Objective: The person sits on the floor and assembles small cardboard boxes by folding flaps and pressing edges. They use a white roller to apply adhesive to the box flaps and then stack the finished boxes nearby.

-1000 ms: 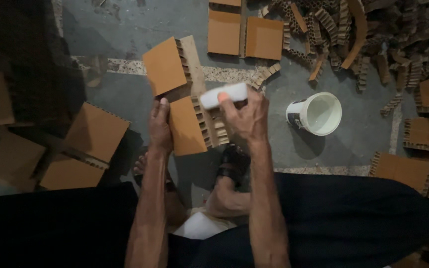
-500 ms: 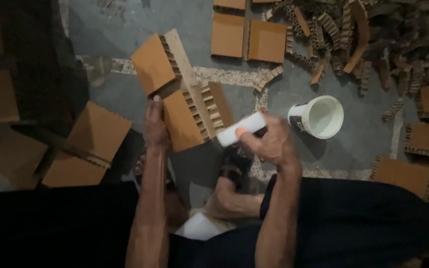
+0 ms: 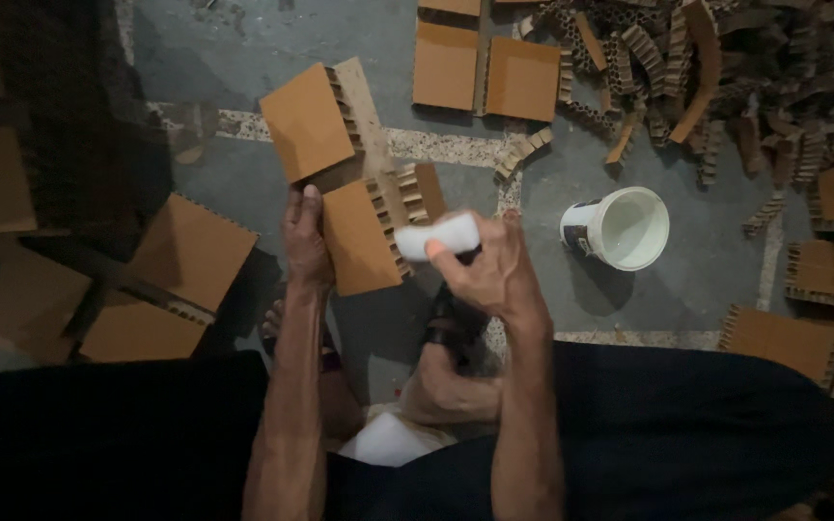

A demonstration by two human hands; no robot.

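Left hand (image 3: 306, 241) grips the left edge of a brown honeycomb cardboard panel (image 3: 364, 236), fingers pressed together along it. Right hand (image 3: 494, 275) pinches a white foam pad (image 3: 436, 236) between thumb and fingers, the pad touching the panel's open-celled right edge. A white bucket (image 3: 629, 229) stands beyond the right fingertips.

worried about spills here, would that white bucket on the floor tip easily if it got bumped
Probably not easily: the white bucket stands upright on the flat grey floor and looks wide for its height. How full it is cannot be told, so it may be light and slide rather than tip. Its mouth is open, so any tilt could spill. The right hand holding a white sponge works close beside it.
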